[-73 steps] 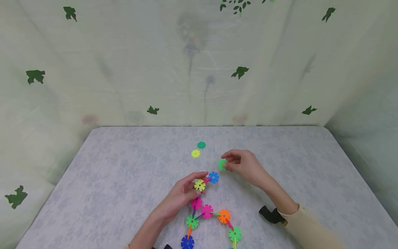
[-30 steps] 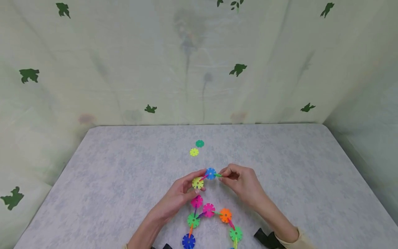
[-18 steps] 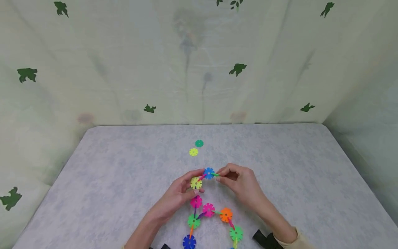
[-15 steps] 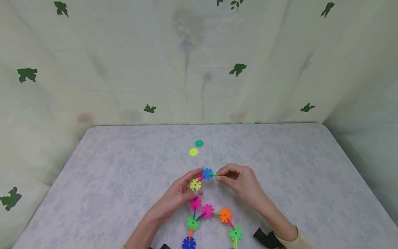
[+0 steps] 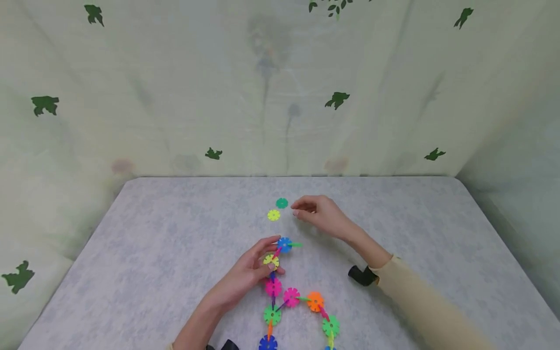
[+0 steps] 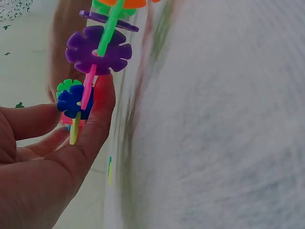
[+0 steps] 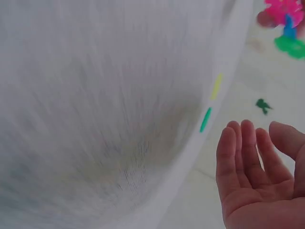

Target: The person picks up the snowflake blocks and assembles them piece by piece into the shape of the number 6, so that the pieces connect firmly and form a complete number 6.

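Observation:
My left hand pinches a yellow notched disc in a chain of interlocking snowflake discs. Above it in the chain is a blue disc, with a green disc slotted edge-on into its right side. Pink, green and orange discs continue toward the near edge, where the chain leaves the head view. Reaching over the far part of the table, my right hand holds nothing, its fingertips just right of a loose teal disc. In the right wrist view its fingers are extended.
Beside the teal disc a loose yellow disc lies flat on the grey mottled table. A pale curtain with green bird shapes stands behind. Black wrist gear sits below the right forearm.
My right hand pushed the green disc against the blue one, let go of it, and moved up and left to the loose discs. The left hand shifted slightly left with the chain.

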The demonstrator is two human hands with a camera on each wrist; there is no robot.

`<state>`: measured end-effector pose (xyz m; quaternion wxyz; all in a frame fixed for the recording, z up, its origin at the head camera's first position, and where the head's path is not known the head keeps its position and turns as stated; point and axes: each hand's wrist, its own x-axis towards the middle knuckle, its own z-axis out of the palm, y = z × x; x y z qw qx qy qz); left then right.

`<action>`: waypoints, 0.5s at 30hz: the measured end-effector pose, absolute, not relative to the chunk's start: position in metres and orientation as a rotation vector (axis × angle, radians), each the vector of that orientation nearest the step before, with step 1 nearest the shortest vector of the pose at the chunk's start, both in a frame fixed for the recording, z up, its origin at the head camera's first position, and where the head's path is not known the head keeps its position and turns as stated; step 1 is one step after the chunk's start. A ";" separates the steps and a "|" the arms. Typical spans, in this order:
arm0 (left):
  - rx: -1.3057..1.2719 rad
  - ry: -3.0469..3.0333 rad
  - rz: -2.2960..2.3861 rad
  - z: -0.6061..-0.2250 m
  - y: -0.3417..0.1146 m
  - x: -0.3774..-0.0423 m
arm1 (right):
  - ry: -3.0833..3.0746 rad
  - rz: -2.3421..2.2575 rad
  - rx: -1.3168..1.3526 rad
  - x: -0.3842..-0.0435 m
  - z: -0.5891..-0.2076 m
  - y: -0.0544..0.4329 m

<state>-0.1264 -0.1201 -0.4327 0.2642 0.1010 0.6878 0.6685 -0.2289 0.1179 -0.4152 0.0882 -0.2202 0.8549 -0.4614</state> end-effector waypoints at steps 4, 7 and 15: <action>0.283 1.846 1.811 -0.435 -0.120 -0.127 | 2.584 -1.231 -0.695 -0.260 -0.421 0.106; 0.290 1.840 1.815 -0.437 -0.120 -0.126 | 2.593 -1.110 -0.694 -0.277 -0.427 0.096; 0.288 1.881 1.806 -0.436 -0.118 -0.126 | 2.649 -0.889 -0.741 -0.295 -0.436 0.084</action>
